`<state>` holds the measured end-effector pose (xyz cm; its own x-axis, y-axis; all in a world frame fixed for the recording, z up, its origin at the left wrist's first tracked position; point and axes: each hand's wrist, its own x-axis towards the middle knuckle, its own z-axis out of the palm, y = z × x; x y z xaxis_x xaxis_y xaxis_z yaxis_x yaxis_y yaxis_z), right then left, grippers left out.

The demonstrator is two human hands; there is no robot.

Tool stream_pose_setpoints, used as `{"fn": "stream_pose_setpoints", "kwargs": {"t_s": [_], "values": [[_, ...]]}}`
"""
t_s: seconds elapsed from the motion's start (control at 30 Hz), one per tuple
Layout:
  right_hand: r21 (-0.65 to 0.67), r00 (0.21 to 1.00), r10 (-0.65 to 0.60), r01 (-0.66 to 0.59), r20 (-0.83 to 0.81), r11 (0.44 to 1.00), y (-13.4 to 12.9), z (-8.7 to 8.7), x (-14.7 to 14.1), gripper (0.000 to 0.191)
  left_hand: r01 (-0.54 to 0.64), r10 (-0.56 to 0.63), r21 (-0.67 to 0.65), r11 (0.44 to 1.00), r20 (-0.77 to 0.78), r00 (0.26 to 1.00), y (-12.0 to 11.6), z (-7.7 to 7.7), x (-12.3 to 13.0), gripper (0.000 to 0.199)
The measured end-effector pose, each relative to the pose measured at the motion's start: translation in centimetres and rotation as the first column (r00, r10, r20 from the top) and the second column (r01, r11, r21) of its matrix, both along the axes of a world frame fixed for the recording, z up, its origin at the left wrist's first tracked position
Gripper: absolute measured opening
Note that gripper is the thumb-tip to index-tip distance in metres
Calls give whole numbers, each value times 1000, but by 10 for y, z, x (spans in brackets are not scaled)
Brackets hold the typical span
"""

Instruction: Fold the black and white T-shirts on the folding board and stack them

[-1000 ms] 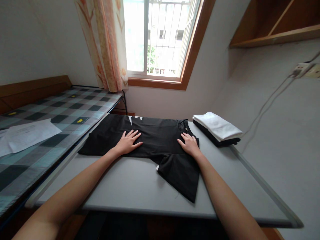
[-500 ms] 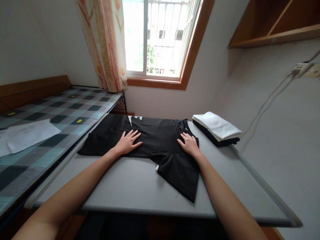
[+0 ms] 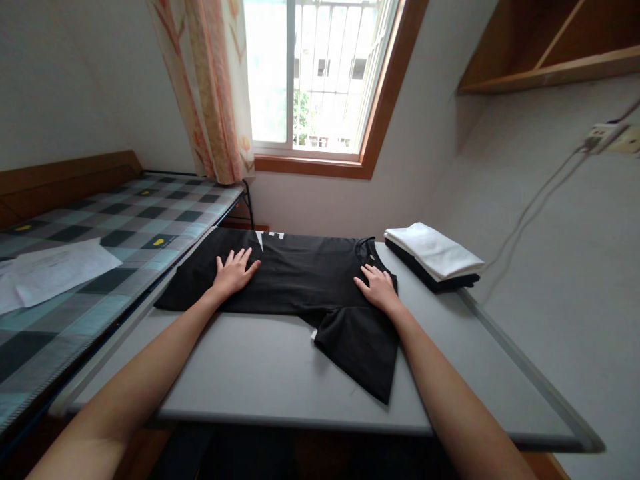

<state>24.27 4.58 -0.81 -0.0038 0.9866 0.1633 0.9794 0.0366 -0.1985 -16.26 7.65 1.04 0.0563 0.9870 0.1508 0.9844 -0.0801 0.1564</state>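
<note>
A black T-shirt [image 3: 310, 273] lies folded lengthwise across the grey table, its collar at the right and its hem at the left. White print shows along its far edge, and one sleeve [image 3: 363, 350] sticks out toward me with a small white tag beside it. My left hand [image 3: 235, 272] rests flat on the left part of the shirt, fingers spread. Near the collar, my right hand [image 3: 377, 287] lies flat on the cloth with its fingers apart. Neither hand grips the fabric.
A folded stack with a white garment [image 3: 435, 252] on top of black cloth [image 3: 455, 284] sits at the table's [image 3: 235, 373] far right. Left of the table is a bed with a checked mattress [image 3: 125, 227] and papers [image 3: 65, 270]. A curtain [image 3: 215, 93] hangs by the window.
My left hand has slid left along the shirt, away from the middle and toward the hem. My right hand and the shirt look the same as before.
</note>
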Motion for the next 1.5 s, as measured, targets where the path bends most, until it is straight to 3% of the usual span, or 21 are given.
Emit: {"fn": "stream_pose_setpoints", "kwargs": {"t_s": [0.17,1.5], "values": [[0,1000,-4,4,-1,1000,0,1,0,53,37,-43,-65,997,-98,994,1,-4,4,66],[-7,1000,0,0,6,1000,0,1,0,53,37,-42,-52,998,-98,994,0,-3,5,64]]}}
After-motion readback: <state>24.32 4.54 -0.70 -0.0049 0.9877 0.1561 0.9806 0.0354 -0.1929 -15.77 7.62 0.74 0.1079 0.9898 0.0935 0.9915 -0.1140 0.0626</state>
